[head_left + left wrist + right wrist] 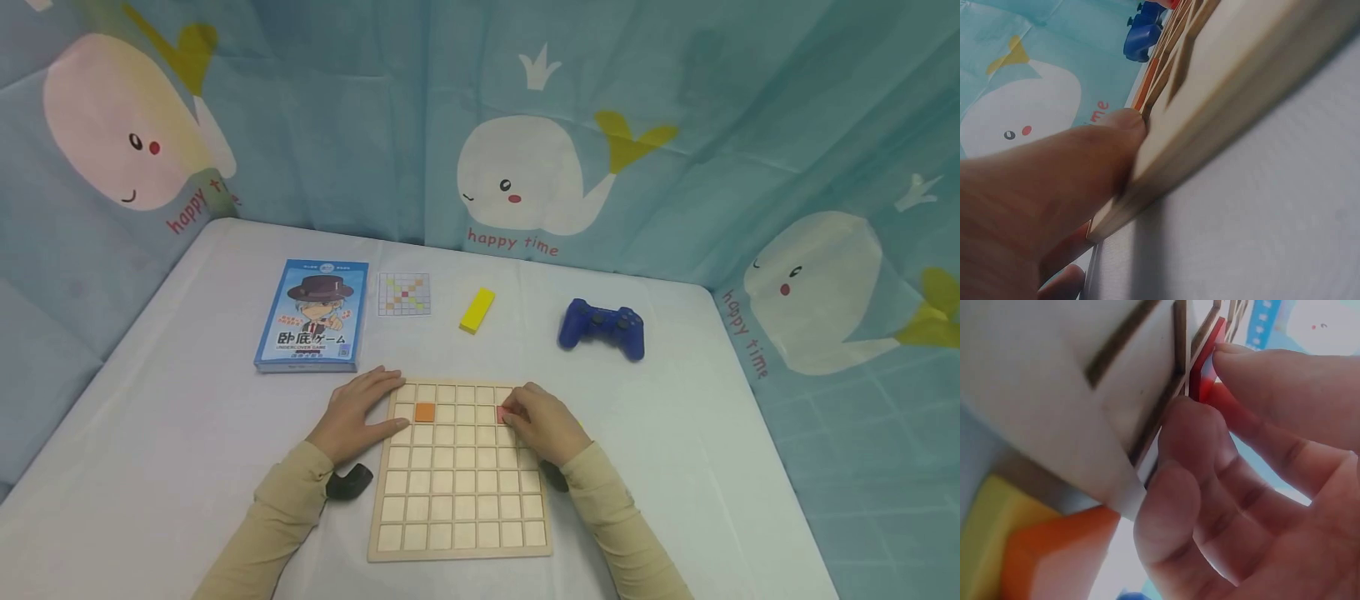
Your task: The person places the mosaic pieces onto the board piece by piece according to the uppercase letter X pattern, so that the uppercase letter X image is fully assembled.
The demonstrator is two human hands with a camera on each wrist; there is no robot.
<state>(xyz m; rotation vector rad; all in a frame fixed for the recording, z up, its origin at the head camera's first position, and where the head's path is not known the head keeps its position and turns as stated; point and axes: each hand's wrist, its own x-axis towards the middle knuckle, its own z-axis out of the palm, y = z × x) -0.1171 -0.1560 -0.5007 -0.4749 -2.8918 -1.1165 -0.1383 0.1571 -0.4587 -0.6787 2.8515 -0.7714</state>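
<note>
A pale wooden grid board [465,554] lies on the table between both hands. My right hand [546,423] pinches a red tile [1211,357] between thumb and index finger, at a cell in the second row from the far edge, toward the right. In the right wrist view the tile is tilted against the grid ridges, and the other fingers curl beside the board's edge. My left hand [360,415] rests at the board's far left corner, thumb on the frame and fingers extended along the edge. An orange tile [424,412] sits in a cell of that same row, near the left thumb.
Beyond the board are a blue game box [311,321], a card with a coloured grid [405,294], a yellow block [477,311] and a blue game controller [602,328]. Yellow [991,531] and orange pieces [1060,550] stand beside the board's right edge, mostly hidden by my right hand from above.
</note>
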